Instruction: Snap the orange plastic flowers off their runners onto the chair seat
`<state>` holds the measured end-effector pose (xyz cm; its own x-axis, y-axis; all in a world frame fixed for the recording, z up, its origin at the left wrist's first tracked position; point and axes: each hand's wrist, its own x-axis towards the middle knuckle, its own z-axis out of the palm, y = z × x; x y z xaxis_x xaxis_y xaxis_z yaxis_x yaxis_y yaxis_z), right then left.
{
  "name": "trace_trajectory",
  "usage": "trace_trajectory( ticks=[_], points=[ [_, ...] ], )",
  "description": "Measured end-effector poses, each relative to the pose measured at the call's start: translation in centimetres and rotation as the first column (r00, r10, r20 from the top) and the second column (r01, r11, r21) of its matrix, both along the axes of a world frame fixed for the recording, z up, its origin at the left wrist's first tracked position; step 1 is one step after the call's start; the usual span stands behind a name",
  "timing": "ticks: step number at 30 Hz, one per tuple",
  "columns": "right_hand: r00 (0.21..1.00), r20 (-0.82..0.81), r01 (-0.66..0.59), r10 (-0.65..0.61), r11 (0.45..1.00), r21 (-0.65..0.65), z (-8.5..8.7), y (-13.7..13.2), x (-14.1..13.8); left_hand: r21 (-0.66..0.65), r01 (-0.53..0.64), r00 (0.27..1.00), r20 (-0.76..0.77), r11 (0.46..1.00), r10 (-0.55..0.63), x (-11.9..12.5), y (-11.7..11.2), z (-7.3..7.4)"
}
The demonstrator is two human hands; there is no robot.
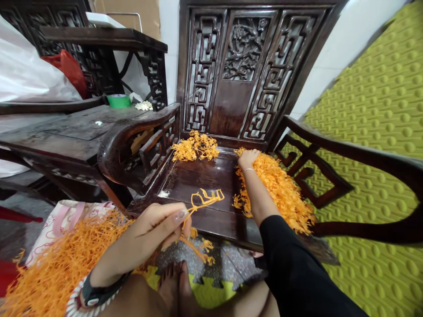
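My left hand (165,224) is closed in a pinch on a thin orange plastic sprue (207,201). Its bare branched end sticks out over the front of a dark wooden chair seat (201,178). More orange strands with frilly tips (202,253) hang below that hand. At the right side of the seat, my right hand (248,159) reaches to the far end of a large heap of small orange frilly pieces (279,189) and touches it. Its fingers are bent down and mostly hidden. A smaller cluster of orange pieces (194,146) lies at the back left of the seat.
Orange strands (76,246) are heaped at lower left beside a white and pink bag (54,224). A wooden side table (66,127) bears green tape (119,101). The curved armrests (112,149) flank the seat. A yellow bumpy mat (373,145) stands at right.
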<state>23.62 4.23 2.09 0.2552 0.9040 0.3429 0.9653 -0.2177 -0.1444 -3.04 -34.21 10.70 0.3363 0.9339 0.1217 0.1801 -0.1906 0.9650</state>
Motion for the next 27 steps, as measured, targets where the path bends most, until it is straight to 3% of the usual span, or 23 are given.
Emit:
trace_trajectory(
  ticks=[3, 6, 9, 11, 14, 18, 22, 27],
  points=[
    [0.999, -0.023, -0.021, 0.023, 0.998, 0.051, 0.2, -0.6, 0.3, 0.012, 0.009, 1.000, 0.004, 1.000, -0.010, 0.1, 0.1, -0.1],
    [0.988, -0.088, -0.118, 0.128, 0.987, 0.112, 0.5, -0.8, -0.2, 0.047, 0.022, 1.000, 0.017, 0.999, -0.023, 0.3, 0.3, -0.1],
    [0.953, -0.203, -0.185, 0.222, 0.965, 0.187, 0.8, -0.5, -2.1, 0.061, 0.017, 0.998, 0.055, 0.998, -0.020, 0.8, 0.4, 0.0],
    [0.921, -0.318, -0.152, 0.226, 0.958, 0.242, 0.7, -0.2, -4.0, 0.050, 0.030, 0.997, 0.069, 0.998, -0.034, 1.3, 0.5, 0.1],
    [0.849, -0.492, -0.026, 0.195, 0.944, 0.329, -0.5, 0.0, -7.1, 0.025, 0.064, 0.997, 0.041, 0.998, -0.065, 2.0, 0.5, 0.1],
    [0.729, -0.659, 0.112, 0.184, 0.918, 0.381, -3.4, -0.6, -9.7, -0.022, 0.084, 0.996, -0.012, 0.996, -0.084, 2.3, 0.5, -0.2],
    [0.624, -0.756, 0.147, 0.196, 0.921, 0.360, -5.7, -0.4, -9.5, -0.057, 0.064, 0.997, -0.038, 0.996, -0.066, 2.0, 0.7, -1.0],
    [0.563, -0.799, 0.105, 0.214, 0.940, 0.326, -6.5, 1.0, -7.9, -0.108, 0.079, 0.996, -0.024, 0.991, -0.082, 1.8, 1.1, -1.5]
  ],
)
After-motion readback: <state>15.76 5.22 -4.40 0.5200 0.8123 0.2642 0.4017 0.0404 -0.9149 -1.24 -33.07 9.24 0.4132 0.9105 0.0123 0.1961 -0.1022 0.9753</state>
